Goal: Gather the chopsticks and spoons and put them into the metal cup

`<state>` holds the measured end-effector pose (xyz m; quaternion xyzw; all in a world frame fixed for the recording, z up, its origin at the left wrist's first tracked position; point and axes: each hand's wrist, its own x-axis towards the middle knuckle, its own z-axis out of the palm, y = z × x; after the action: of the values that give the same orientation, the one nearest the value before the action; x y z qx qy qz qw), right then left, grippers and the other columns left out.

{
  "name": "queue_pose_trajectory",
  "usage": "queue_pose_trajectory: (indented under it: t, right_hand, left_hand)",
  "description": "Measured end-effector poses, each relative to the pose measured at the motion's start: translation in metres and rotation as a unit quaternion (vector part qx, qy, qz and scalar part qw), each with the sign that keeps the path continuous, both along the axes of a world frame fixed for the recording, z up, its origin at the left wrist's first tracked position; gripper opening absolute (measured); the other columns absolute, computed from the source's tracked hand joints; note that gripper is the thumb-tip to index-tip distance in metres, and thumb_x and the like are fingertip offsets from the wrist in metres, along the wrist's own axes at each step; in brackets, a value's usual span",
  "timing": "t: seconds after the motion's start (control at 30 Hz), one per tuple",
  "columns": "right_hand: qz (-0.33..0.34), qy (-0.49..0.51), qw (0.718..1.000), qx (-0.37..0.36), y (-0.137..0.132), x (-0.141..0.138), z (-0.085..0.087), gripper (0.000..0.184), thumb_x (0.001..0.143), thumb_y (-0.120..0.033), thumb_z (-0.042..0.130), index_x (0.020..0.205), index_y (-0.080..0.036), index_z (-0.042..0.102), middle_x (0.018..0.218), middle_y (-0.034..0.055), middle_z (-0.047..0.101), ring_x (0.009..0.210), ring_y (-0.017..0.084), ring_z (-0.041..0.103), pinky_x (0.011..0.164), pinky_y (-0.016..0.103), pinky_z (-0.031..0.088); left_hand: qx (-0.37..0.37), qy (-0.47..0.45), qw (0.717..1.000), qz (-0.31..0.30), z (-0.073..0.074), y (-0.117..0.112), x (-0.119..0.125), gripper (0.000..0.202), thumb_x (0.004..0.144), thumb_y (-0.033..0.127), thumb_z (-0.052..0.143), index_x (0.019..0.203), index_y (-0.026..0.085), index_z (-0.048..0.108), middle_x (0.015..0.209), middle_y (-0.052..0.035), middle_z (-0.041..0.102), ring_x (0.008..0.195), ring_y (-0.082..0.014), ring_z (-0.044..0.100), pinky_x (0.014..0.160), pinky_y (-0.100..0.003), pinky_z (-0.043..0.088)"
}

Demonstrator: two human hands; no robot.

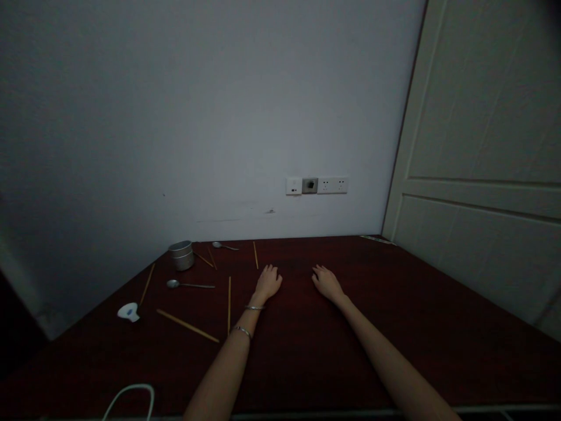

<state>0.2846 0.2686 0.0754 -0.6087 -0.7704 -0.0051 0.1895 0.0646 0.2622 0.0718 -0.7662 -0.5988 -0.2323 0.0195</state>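
My left hand (268, 283) rests palm down on the dark red table (298, 351), its fingers apart and holding nothing. Two bracelets circle that wrist and forearm. To its right, my right hand (326, 282) also lies on the tabletop with fingers loosely spread and nothing in them. Closest to my left hand are a chopstick (256, 255) near the wall and another chopstick (229, 304) beside the forearm. Farther left lie a metal spoon (193, 285), a second spoon (224, 246), a white ceramic spoon (128, 311) and several more chopsticks. A metal cup (181, 255) stands at the back left.
A white wall (245, 117) with a row of sockets (332, 185) rises behind the table. On the right is a pale panelled door (477, 140). A thin strip (377, 240) lies at the back right corner. A white cable (134, 386) loops at the front left.
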Motion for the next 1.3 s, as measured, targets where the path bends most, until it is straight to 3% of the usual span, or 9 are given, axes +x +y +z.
queue_pose_trajectory:
  t: [0.33,0.57,0.9,1.07,1.17,1.3]
  right_hand:
    - [0.003,-0.01,1.0,0.006,-0.002,0.0,-0.001,0.042,0.083,-0.024,0.035,0.119,-0.01,0.052,0.129,0.0125,0.045,0.12,0.023,0.039,0.099,0.032,0.028]
    - [0.006,-0.01,1.0,0.006,-0.002,0.001,-0.003,0.043,0.083,-0.025,0.035,0.119,-0.009,0.052,0.129,0.0138,0.045,0.121,0.024,0.038,0.098,0.034,0.029]
    - [0.012,-0.007,1.0,0.008,0.001,0.002,-0.008,0.044,0.083,-0.025,0.034,0.12,-0.008,0.051,0.129,0.0146,0.045,0.122,0.024,0.037,0.099,0.034,0.028]
    - [0.003,-0.008,1.0,0.016,0.001,0.001,-0.007,0.043,0.082,-0.027,0.035,0.117,-0.01,0.054,0.126,0.0143,0.048,0.12,0.024,0.04,0.098,0.034,0.029]
    - [0.005,-0.008,1.0,0.008,0.0,0.002,-0.004,0.043,0.081,-0.026,0.037,0.116,-0.011,0.054,0.125,0.0139,0.049,0.118,0.024,0.041,0.097,0.034,0.03]
    - [0.017,-0.004,1.0,-0.001,-0.001,0.001,0.003,0.041,0.08,-0.025,0.038,0.114,-0.01,0.055,0.121,0.0139,0.053,0.113,0.024,0.047,0.093,0.033,0.035]
  left_hand:
    - [0.005,0.022,1.0,0.005,0.002,-0.001,0.001,0.04,0.082,0.027,0.034,0.111,0.008,0.053,0.123,-0.015,0.049,0.12,-0.0228,0.038,0.102,-0.032,0.023]
    - [0.011,0.03,0.999,0.001,0.001,-0.002,0.001,0.041,0.082,0.027,0.032,0.11,0.005,0.053,0.121,-0.0186,0.049,0.119,-0.025,0.039,0.101,-0.032,0.024]
    - [-0.021,0.049,0.999,0.014,0.008,-0.011,0.008,0.039,0.083,0.024,0.03,0.111,0.005,0.05,0.123,-0.0202,0.046,0.121,-0.0264,0.035,0.101,-0.039,0.023]
    - [-0.087,0.076,0.993,0.013,0.025,-0.021,0.015,0.036,0.08,0.02,0.037,0.109,0.005,0.05,0.116,-0.0238,0.05,0.113,-0.0304,0.044,0.091,-0.042,0.035]
    - [-0.112,0.075,0.991,-0.019,0.044,-0.023,0.012,0.031,0.075,0.024,0.046,0.102,0.014,0.057,0.105,-0.0132,0.06,0.098,-0.0235,0.055,0.082,-0.032,0.043]
    - [-0.111,0.02,0.989,-0.094,0.084,-0.023,-0.011,0.027,0.074,0.025,0.045,0.092,0.018,0.064,0.093,-0.0048,0.065,0.085,-0.0159,0.059,0.075,-0.024,0.043]
